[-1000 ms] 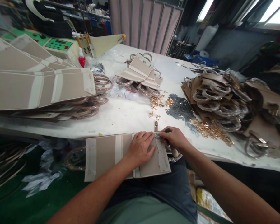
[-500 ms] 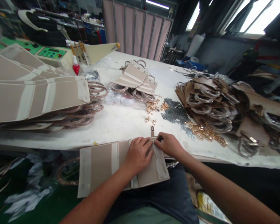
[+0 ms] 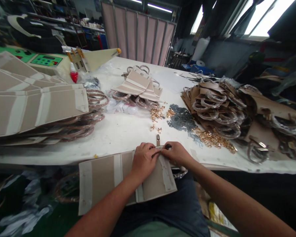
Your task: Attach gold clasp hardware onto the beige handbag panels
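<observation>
A flat beige bag panel with white strips (image 3: 106,179) lies across my lap and the near edge of the white table (image 3: 123,131). My left hand (image 3: 144,160) presses on the panel's top edge with its fingers curled. My right hand (image 3: 176,153) is closed beside it, pinching a small dark piece at the same spot. A small metal clasp (image 3: 158,140) pokes out just above the two hands. Loose gold fittings (image 3: 158,115) and dark metal bits (image 3: 182,120) lie on the table beyond.
A tall stack of beige panels with ring handles (image 3: 39,108) fills the left. More folded panels (image 3: 138,85) sit mid-table. Brown pieces with wrapped handles (image 3: 219,105) pile up on the right. A green-panelled machine (image 3: 45,61) stands at the back left.
My head has tilted up and the view has shifted, so the table sits lower in view. Both hands stay at the panel's top edge, and the left fingers have curled more.
</observation>
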Demonstrator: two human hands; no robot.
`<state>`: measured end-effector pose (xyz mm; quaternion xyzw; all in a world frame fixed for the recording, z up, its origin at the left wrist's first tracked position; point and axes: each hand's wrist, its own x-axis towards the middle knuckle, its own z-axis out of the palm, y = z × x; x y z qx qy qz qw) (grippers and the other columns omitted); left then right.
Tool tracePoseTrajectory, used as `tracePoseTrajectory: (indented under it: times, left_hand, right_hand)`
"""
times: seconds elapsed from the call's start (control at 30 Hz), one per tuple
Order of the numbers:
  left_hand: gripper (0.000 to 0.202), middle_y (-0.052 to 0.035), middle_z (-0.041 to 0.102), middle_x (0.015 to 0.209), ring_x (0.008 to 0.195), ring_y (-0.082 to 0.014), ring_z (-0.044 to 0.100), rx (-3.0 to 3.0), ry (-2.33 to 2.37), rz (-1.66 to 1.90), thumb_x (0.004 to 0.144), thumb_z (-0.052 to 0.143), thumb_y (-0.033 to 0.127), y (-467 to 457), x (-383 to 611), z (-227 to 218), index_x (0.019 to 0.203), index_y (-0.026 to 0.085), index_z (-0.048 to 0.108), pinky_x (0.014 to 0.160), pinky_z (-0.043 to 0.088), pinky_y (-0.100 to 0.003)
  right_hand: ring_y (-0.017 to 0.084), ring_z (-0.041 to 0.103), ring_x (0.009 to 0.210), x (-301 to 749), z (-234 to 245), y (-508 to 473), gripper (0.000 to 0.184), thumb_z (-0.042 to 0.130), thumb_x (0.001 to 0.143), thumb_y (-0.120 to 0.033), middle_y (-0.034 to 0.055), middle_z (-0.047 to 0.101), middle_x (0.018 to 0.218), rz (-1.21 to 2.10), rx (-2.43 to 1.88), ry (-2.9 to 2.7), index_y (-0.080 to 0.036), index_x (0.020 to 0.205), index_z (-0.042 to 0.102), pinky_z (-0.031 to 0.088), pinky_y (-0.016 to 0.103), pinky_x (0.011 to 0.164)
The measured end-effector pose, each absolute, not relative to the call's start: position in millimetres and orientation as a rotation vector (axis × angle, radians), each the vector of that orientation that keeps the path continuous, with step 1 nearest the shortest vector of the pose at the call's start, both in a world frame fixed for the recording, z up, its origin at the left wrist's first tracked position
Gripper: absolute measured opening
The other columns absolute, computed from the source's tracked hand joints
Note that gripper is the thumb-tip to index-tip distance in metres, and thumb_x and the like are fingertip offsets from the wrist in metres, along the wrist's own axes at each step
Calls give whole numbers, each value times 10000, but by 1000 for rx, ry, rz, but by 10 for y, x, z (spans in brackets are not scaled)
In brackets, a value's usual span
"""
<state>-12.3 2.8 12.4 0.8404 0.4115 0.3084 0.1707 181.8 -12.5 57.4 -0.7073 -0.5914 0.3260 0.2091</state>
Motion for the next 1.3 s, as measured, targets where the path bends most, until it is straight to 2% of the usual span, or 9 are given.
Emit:
tracePoseTrajectory:
  times: [0.13, 0.23, 0.53, 0.67, 0.8, 0.87, 1.07, 1.17, 1.3]
  left_hand:
    - [104, -45, 737, 1113, 1083, -268, 601, 2391, 1163, 876, 962, 741, 246, 38, -114, 91, 1015, 289, 820, 886, 483, -442]
    - [94, -46, 734, 1122, 1097, -271, 597, 2392, 1154, 886, 953, 746, 244, 42, -108, 69, 1000, 284, 817, 892, 477, -446]
    - [142, -56, 710, 1221, 1163, -284, 575, 2398, 1148, 864, 974, 713, 249, 36, -95, 86, 1062, 301, 810, 925, 483, -454]
    - [187, -58, 709, 1245, 1150, -281, 594, 2441, 1096, 829, 987, 682, 211, 71, -125, 109, 1085, 310, 806, 929, 469, -460]
    - [178, -43, 726, 1213, 1101, -280, 612, 2472, 1057, 774, 967, 698, 198, 171, -149, 138, 1033, 321, 809, 893, 439, -468]
    - [170, -32, 739, 1183, 1075, -275, 616, 2460, 1046, 739, 972, 701, 218, 228, -154, 148, 1030, 333, 811, 860, 427, -457]
    - [167, -19, 756, 1101, 1033, -255, 615, 2382, 1030, 688, 961, 714, 210, 321, -160, 155, 1013, 332, 816, 825, 416, -430]
    - [171, -14, 754, 1089, 1029, -251, 611, 2370, 1022, 708, 941, 732, 196, 318, -165, 145, 1010, 329, 815, 836, 423, -430]
    - [187, -16, 752, 1098, 1041, -254, 611, 2363, 1027, 727, 923, 749, 178, 302, -167, 120, 1012, 329, 814, 857, 426, -437]
  right_hand:
    - [140, 564, 501, 1909, 556, -114, 154, 646, 783, -236, -37, 625, 539, 1159, -1936, -1461, -185, 875, 758, 394, 235, 506]
    - [139, 560, 485, 1935, 555, -108, 132, 654, 764, -223, -30, 633, 533, 1192, -1949, -1425, -181, 844, 751, 391, 234, 490]
    - [145, 598, 571, 1832, 612, -84, 113, 642, 774, -166, -23, 667, 595, 936, -2047, -1645, -201, 809, 744, 422, 245, 603]
    - [136, 599, 585, 1818, 586, -51, 127, 640, 752, -136, -11, 694, 658, 943, -2022, -1646, -198, 803, 738, 423, 234, 583]
    - [121, 531, 442, 1986, 653, 73, 92, 667, 816, -262, -34, 629, 574, 1210, -1937, -1486, -197, 841, 727, 383, 231, 449]
    - [118, 541, 444, 2164, 710, 190, 150, 673, 844, -331, -18, 673, 632, 1133, -1975, -1452, -195, 855, 737, 389, 231, 433]
    - [194, 712, 767, 2782, 660, 732, 252, 709, 864, -346, 50, 805, 917, 508, -2276, -1613, -215, 1041, 832, 498, 262, 679]
    - [236, 731, 921, 2897, 540, 1025, 345, 721, 867, -348, 69, 816, 1061, 426, -2306, -1671, -230, 1174, 825, 504, 286, 792]
    - [264, 733, 1012, 2862, 422, 1369, 477, 745, 848, -384, 77, 811, 1161, 405, -2336, -1765, -278, 1312, 777, 508, 289, 801]
